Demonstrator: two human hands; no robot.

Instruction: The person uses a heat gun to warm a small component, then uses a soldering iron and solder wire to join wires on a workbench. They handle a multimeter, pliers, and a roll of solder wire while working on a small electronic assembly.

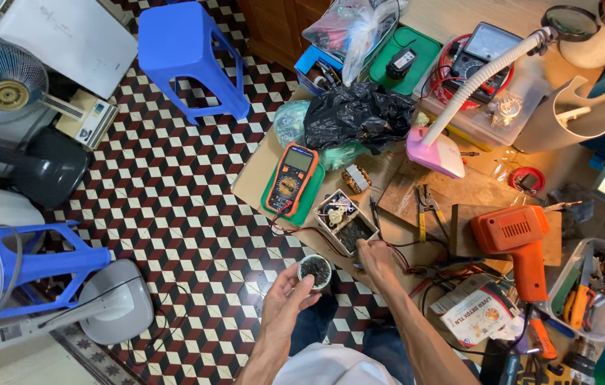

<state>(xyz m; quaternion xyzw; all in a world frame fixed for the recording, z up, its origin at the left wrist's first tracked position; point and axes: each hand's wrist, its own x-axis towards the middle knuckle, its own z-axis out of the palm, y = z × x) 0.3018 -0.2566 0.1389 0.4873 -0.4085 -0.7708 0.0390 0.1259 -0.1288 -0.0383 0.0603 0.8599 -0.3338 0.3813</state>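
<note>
My left hand (287, 299) holds a small round white cup (314, 271) filled with dark small parts, raised over the floor near the table's front edge. My right hand (376, 258) rests on the table edge with its fingers closed on something small that I cannot make out, close to red and black wires (406, 260). Just beyond it sits an open white box (346, 221) with two compartments, one holding white pieces, the other dark parts. An orange multimeter (290, 178) lies on a green tray to the left of the box.
A cluttered workbench holds an orange heat gun (520, 242), a pink gooseneck lamp (436, 151), pliers (425, 207), a black plastic bag (356, 114), an analog meter (477, 53) and a clear tool bin (591, 289). Blue stools (188, 57) and fans (3, 82) stand on the checkered floor.
</note>
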